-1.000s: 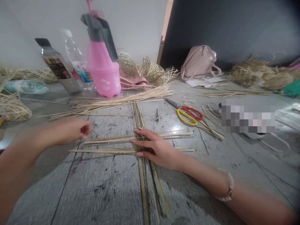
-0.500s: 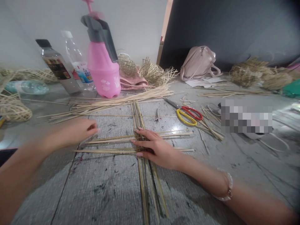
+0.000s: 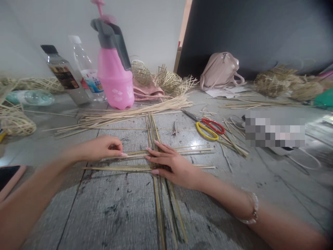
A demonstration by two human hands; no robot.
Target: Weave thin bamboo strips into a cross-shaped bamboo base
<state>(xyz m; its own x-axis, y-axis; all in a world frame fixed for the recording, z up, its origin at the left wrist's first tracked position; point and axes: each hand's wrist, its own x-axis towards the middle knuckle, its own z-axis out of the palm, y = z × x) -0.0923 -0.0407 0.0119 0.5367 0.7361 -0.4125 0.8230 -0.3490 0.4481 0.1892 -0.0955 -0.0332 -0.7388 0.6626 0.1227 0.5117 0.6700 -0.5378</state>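
Thin bamboo strips lie crossed on the grey table: a lengthwise bundle runs toward me, and two crosswise groups pass through it, an upper group and a lower group. My right hand rests flat over the crossing, fingers spread, pressing on the strips and hiding part of the weave. To its left, my left hand has curled fingers, thumb and fingertip pinched at the upper crosswise strips. How many strips it grips is hidden.
Scissors with red and yellow handles and a small metal clip-like piece lie beyond my right hand. Loose strips are piled behind. A pink spray bottle and plastic bottles stand back left; a phone lies left.
My left hand has moved right and slightly down, from beside the crosswise strips onto the upper group. My right hand stays nearly in place. More of the phone shows at the left.
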